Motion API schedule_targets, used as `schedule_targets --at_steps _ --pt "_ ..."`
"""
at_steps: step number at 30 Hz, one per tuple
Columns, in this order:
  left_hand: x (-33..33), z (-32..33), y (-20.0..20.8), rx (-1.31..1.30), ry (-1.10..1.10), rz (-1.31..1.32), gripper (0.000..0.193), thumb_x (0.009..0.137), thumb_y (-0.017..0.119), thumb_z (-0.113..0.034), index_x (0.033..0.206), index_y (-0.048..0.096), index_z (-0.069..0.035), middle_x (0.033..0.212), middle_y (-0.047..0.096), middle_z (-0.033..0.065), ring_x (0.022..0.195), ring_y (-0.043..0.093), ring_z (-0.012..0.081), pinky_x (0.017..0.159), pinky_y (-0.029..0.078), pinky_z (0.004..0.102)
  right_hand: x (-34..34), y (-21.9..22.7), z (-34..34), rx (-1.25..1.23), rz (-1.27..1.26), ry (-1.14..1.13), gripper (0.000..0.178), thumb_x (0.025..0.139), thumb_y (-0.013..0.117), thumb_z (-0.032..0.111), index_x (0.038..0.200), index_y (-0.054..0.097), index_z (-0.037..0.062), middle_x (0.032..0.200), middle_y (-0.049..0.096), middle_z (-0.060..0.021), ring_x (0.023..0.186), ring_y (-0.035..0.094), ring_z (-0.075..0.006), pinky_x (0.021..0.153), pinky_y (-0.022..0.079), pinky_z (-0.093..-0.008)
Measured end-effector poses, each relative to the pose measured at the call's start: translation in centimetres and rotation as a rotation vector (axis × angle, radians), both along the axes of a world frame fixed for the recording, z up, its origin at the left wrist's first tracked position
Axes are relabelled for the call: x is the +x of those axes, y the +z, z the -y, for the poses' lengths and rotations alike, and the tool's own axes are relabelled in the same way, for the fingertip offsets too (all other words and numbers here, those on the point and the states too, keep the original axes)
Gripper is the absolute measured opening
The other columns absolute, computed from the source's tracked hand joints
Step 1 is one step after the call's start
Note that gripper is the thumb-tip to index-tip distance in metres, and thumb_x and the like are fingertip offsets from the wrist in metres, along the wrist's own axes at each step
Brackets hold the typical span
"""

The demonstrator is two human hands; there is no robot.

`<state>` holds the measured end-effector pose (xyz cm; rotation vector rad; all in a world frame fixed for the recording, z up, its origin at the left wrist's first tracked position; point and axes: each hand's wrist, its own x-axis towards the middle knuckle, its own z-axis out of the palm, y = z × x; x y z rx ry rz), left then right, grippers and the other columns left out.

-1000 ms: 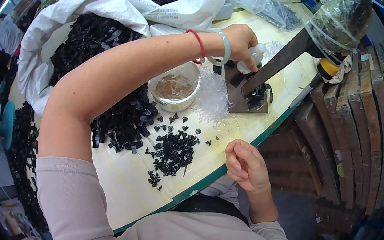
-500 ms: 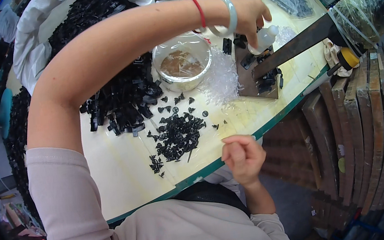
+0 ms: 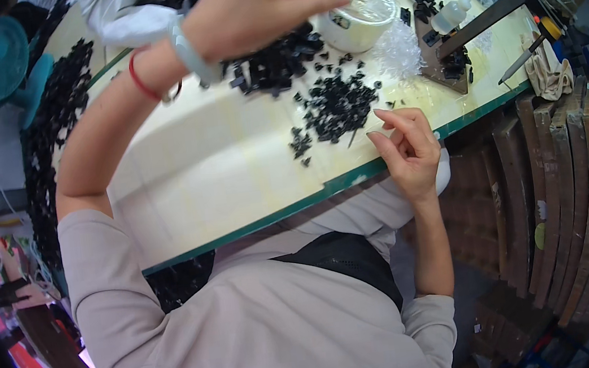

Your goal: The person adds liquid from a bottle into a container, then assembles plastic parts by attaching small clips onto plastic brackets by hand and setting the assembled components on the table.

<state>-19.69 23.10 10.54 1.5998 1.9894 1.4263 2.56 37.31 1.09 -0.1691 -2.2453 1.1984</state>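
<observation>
My left hand (image 3: 271, 8) hangs in the air beside the clear plastic bucket (image 3: 357, 35), slightly smeared by motion. Its thumb is stretched out below bent fingers, with a gap between them, and nothing held shows. At the table's near edge, my right hand (image 3: 412, 143) has thumb and forefinger apart and its other fingers curled; nothing shows between them. Just left of that hand lies a heap of small black plastic clips (image 3: 336, 106). Behind the heap, partly hidden by my left hand, larger black plastic parts (image 3: 270, 67) are piled up.
A translucent squeeze bottle (image 3: 451, 16) leans among black parts on a brown fixture plate (image 3: 441, 69), under a dark metal bar (image 3: 483, 21). Clear plastic bits (image 3: 398, 50) lie beside it. A yellow-collared tool (image 3: 540, 40) rests at the right edge. A teal fan (image 3: 1, 61) stands left.
My left hand has pulled back leftward from the squeeze bottle to beside the bucket. My right thumb and forefinger have parted from a closed fist. The whole view has shifted.
</observation>
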Motion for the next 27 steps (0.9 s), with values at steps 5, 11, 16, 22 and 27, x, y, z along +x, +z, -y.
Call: schedule_targets --at_steps 5,11,16,22,27 --pt "4.2 7.9 -3.0 -0.058 0.065 -0.068 0.011 0.082 0.066 -0.009 0.092 0.066 -0.004 0.085 0.062 0.0024 0.066 0.055 0.0072 0.055 0.042 0.0195 -0.4 1.2 3.9 0.256 0.009 0.210 0.028 0.070 0.074 0.002 0.097 0.066 0.0048 0.084 0.055 -0.0051 0.052 0.050 -0.0121 0.047 0.041 -0.0241" --pt "8.3 14.1 -6.5 -0.062 0.181 0.097 0.013 0.075 0.064 -0.006 0.088 0.067 -0.003 0.084 0.065 0.0101 0.069 0.062 0.0195 0.063 0.051 0.0290 -1.2 1.1 7.3 0.294 0.115 0.209 0.011 0.076 0.069 0.004 0.086 0.063 0.0023 0.081 0.056 -0.0088 0.056 0.053 -0.0177 0.049 0.043 -0.0281" --pt "9.5 13.4 -10.1 0.067 0.061 0.061 0.016 0.074 0.065 -0.014 0.086 0.068 -0.004 0.082 0.065 0.0109 0.071 0.062 0.0239 0.064 0.049 0.0333 0.4 0.8 7.3 0.373 0.123 0.133 0.005 0.082 0.060 0.002 0.080 0.057 -0.0005 0.076 0.053 -0.0108 0.063 0.051 -0.0229 0.054 0.041 -0.0310" --pt "10.2 12.7 -11.4 0.196 0.087 0.114 0.022 0.075 0.069 -0.017 0.090 0.066 -0.002 0.078 0.067 0.0085 0.065 0.063 0.0181 0.059 0.050 0.0294 -0.2 -0.4 7.5 0.560 -0.016 0.215 0.006 0.086 0.058 0.003 0.089 0.057 -0.0010 0.084 0.056 -0.0098 0.068 0.054 -0.0225 0.059 0.045 -0.0294" --pt "10.8 11.9 -9.8 0.121 0.009 0.452 0.025 0.084 0.063 -0.023 0.090 0.067 0.001 0.079 0.066 0.0086 0.067 0.066 0.0161 0.055 0.054 0.0285 0.5 0.7 7.2 0.619 -0.133 0.217 0.006 0.083 0.060 -0.001 0.090 0.060 -0.0009 0.085 0.058 -0.0149 0.076 0.055 -0.0284 0.071 0.047 -0.0356"
